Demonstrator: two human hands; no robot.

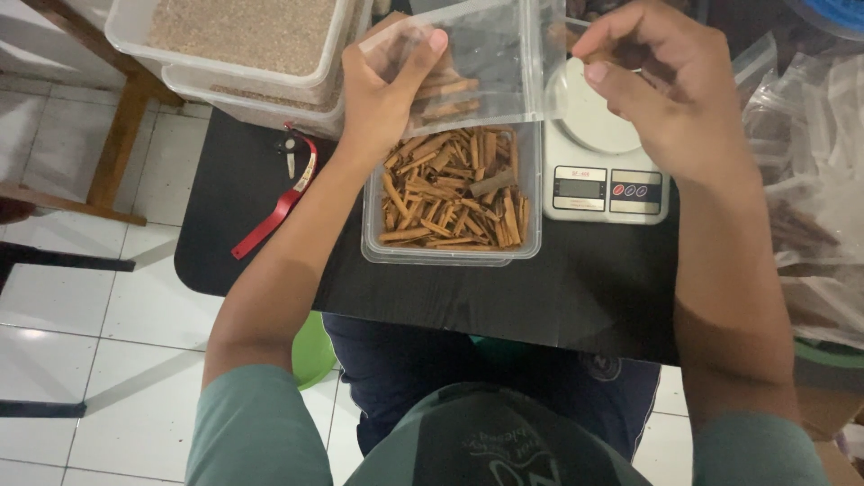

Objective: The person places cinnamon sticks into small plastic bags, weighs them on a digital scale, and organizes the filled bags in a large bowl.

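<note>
One red-handled cutter (274, 205) at 9 o'clock on the black table (576, 288), handle running toward 7. Left hand (382, 94) pinches one clear plastic bag (477, 67) at 12, holding a few brown cinnamon sticks. Below it, one clear tub (453, 193) at centre, sticks jumbled, mostly pointing 12–2. One white scale (598, 157) at 2. Right hand (670, 85) pinches one stick piece (605, 56), axis unclear.

A home packing spot — scale (605, 180), cinnamon tub (453, 193), tiled floor (108, 297).
</note>
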